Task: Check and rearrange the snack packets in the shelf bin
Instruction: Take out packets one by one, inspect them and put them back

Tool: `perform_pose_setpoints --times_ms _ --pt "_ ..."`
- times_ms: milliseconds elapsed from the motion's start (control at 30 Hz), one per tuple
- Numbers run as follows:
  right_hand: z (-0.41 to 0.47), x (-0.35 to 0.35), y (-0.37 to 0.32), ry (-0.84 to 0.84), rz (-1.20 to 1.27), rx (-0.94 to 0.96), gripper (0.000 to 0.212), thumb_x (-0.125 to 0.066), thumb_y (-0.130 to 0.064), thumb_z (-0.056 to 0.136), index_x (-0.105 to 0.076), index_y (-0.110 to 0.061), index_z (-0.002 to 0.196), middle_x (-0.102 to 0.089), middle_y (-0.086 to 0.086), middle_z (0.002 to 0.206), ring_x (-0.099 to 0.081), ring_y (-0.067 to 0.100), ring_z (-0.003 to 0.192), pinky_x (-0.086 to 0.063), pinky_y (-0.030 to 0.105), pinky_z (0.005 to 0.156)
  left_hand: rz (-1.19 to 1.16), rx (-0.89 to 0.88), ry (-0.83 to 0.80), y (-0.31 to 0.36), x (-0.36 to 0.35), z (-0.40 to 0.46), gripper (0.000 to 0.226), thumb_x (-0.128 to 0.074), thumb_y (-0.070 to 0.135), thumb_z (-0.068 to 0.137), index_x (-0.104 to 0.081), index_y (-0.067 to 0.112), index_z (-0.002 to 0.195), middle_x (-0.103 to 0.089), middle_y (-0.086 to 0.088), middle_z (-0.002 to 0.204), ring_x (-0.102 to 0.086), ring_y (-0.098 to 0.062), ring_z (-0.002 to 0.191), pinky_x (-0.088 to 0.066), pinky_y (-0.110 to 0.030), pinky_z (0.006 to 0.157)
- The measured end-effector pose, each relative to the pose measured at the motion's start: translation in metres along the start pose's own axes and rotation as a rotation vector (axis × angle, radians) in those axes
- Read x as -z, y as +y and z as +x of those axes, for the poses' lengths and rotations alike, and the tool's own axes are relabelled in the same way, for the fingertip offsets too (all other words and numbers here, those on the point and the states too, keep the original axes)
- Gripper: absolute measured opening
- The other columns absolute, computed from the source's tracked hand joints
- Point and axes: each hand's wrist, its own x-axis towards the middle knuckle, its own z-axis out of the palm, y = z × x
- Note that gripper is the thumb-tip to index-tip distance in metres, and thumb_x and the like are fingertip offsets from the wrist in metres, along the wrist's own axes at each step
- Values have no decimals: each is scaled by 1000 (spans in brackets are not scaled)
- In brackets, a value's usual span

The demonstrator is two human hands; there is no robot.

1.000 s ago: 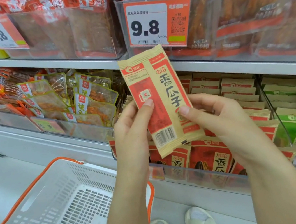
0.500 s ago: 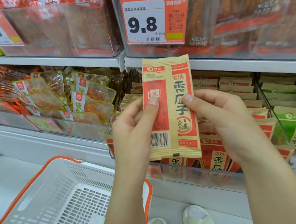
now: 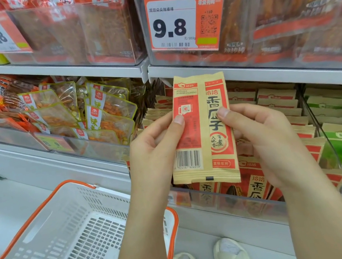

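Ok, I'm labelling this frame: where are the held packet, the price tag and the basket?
packet (image 3: 206, 146), head view, its middle seam.
price tag (image 3: 171, 28), head view, the printed 9.8.
basket (image 3: 46, 211), head view, its orange rim.

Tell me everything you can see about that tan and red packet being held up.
The packet is a flat, paper-looking tan pouch with crimped ends, held upright in front of the shelf bin. A red panel with a small printed date code runs down one side, large dark characters down the other, and a barcode sits near the bottom. The left hand pinches its left edge and the right hand its right edge, thumbs on the face.
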Motion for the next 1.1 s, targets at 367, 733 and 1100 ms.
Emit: perform_pose_setpoints --times_ms 367,733,1100 --pt "0 -5 2 -27 3 -8 28 -65 -22 86 -56 -16 112 -76 1 84 -71 11 67 -50 20 45 467 -265 -49 -8 2 -6 76 -75 55 65 -55 37 136 -65 26 123 -58 10 114 -50 -21 96" --pt "-2 -9 -6 47 50 100 38 -54 -47 76 -67 -16 94 -73 -3 80 -64 6 57 -46 18 44 360 -173 -205 -1 8 -9 84 -67 55 60 -54 33 140 -64 20 126 -60 5 113 -49 -10 85" --pt "-4 -5 -9 147 124 180 34 -59 -45 76 -69 -17 92 -72 -1 85 -70 11 76 -54 23 66 202 -47 -393 2 18 -6 70 -68 43 67 -61 23 134 -70 10 122 -64 -6 114 -49 -13 84"
